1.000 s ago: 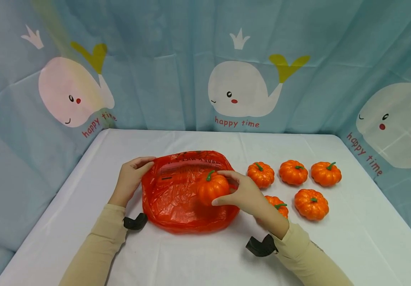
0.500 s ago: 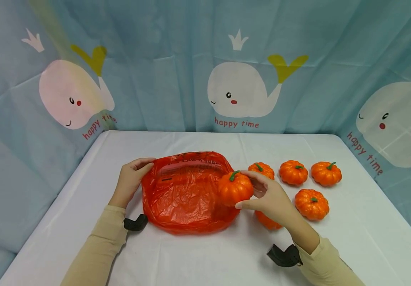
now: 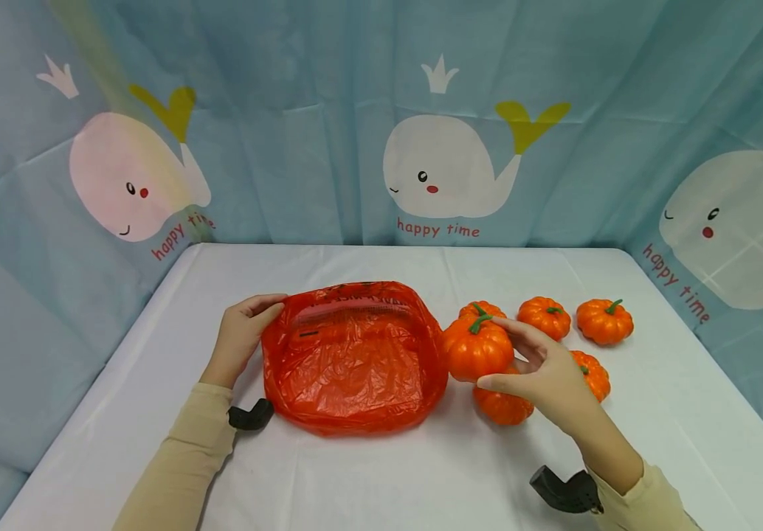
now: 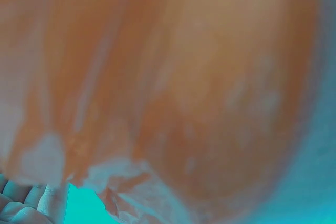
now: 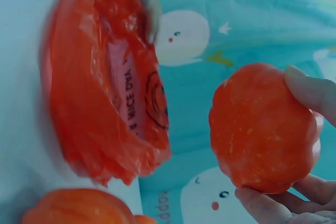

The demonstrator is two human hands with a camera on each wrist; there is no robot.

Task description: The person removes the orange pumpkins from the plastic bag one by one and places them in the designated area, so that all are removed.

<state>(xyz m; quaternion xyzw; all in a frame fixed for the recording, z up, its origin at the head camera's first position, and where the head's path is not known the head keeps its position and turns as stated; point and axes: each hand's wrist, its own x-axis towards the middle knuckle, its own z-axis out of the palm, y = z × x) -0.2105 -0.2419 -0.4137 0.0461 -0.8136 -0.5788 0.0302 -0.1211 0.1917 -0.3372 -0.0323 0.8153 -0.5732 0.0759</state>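
Note:
An open red plastic bag [image 3: 348, 369] with dark print inside stands on the white table. At its left rim, my left hand [image 3: 240, 332] pinches the plastic between thumb and fingers. In the left wrist view the bag [image 4: 173, 77] fills most of the picture, blurred. To the right of the bag, my right hand [image 3: 547, 372] grips a small orange pumpkin [image 3: 477, 350] with a green stem, thumb on the near side. The right wrist view shows this pumpkin [image 5: 265, 129] held up, apart from the bag [image 5: 84, 87].
Several like pumpkins stand on the table at right: one [image 3: 502, 402] below the held one, one [image 3: 481, 308] partly hidden behind it, others [image 3: 544, 317] farther right. Black wrist mounts [image 3: 251, 415] stick out from both sleeves. A blue whale-print curtain [image 3: 328, 147] surrounds the table.
My right hand has moved to the right with the pumpkin, from over the bag's opening to beside its right rim. My left hand and the bag have stayed nearly still.

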